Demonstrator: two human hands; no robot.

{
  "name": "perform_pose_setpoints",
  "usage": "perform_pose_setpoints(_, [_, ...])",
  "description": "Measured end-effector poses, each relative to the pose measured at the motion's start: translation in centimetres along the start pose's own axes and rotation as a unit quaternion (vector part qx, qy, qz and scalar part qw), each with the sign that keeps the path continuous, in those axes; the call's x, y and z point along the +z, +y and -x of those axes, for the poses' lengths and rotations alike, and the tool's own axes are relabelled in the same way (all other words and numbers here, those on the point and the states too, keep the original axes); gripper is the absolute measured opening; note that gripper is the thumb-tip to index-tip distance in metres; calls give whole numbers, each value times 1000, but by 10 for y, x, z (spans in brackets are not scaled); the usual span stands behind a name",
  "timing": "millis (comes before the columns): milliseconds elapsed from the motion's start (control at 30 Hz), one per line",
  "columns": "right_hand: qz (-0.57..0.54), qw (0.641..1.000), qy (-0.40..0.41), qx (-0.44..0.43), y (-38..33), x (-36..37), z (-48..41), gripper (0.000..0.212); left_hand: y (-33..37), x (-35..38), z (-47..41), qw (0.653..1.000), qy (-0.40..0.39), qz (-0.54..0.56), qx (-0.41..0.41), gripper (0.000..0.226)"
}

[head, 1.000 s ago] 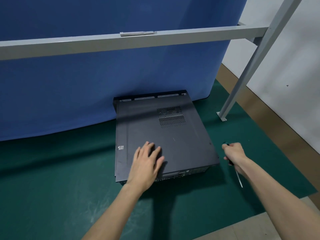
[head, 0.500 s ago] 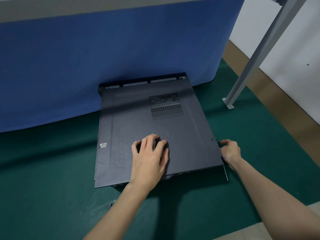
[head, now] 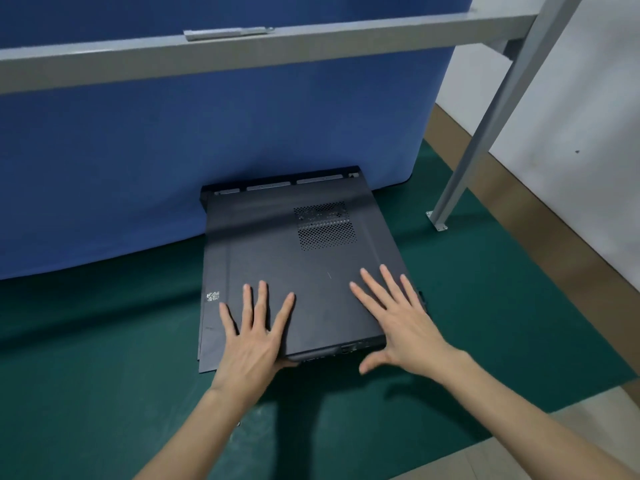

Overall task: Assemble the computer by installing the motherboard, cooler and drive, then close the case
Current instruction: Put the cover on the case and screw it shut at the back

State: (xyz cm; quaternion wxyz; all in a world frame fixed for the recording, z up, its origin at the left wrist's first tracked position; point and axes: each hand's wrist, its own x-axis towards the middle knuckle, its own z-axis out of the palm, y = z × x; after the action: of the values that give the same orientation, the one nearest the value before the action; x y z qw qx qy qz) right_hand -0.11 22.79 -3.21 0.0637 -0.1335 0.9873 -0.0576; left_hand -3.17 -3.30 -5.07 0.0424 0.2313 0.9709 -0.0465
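Note:
A black computer case (head: pixel 277 268) lies flat on the green mat, its side panel on top with a perforated vent (head: pixel 325 225) toward the back right. My left hand (head: pixel 254 332) presses flat on the panel's near left part, fingers spread. My right hand (head: pixel 394 315) lies flat on the near right part, fingers straight, thumb hanging past the front edge. Neither hand holds anything. A small dark bit of a tool (head: pixel 423 297) shows at the case's right edge, mostly hidden by my right hand. The case's inside is hidden.
A blue cloth screen (head: pixel 207 150) stands right behind the case. A grey metal frame bar (head: pixel 242 46) crosses overhead, and its slanted leg (head: pixel 485 133) is bolted to the green mat (head: pixel 86 375) at the right. A white wall and brown floor strip lie beyond.
My right hand let go of the screwdriver beside the case's right edge and now lies flat on the panel. My left hand slid left and nearer the front edge.

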Motion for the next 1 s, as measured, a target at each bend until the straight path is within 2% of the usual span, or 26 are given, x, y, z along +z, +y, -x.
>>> perform_pose_setpoints(100, [57, 998, -1, 34, -7, 11, -6, 112, 0, 1, 3, 999, -11, -36, -14, 111])
perform_pose_setpoints(167, [69, 997, -4, 33, -6, 12, -6, 109, 3, 2, 2, 999, -16, -49, -5, 115])
perform_pose_setpoints(300, [56, 998, -19, 26, 0, 9, -7, 110, 4, 1, -1, 999, -31, -40, -9, 119])
perform_pose_setpoints(433, [34, 998, -27, 36, 1, 5, -13, 112, 2, -4, -12, 998, -59, 2, -1, 111])
perform_pose_setpoints(533, [13, 999, -28, 42, 2, 5, -18, 115, -2, -4, -21, 997, -72, 10, 9, 119])
perform_pose_setpoints(833, [26, 998, -27, 49, 4, 6, -26, 126, -4, 2, -20, 999, -47, -6, 12, 121])
perform_pose_setpoints(933, [0, 999, -12, 53, 3, 8, -25, 108, -8, -1, -20, 997, -57, 41, 23, 116])
perform_pose_setpoints(1000, [-47, 996, 32, 72, 1, 8, -27, 85, -15, -9, -27, 996, -15, 92, 14, 95])
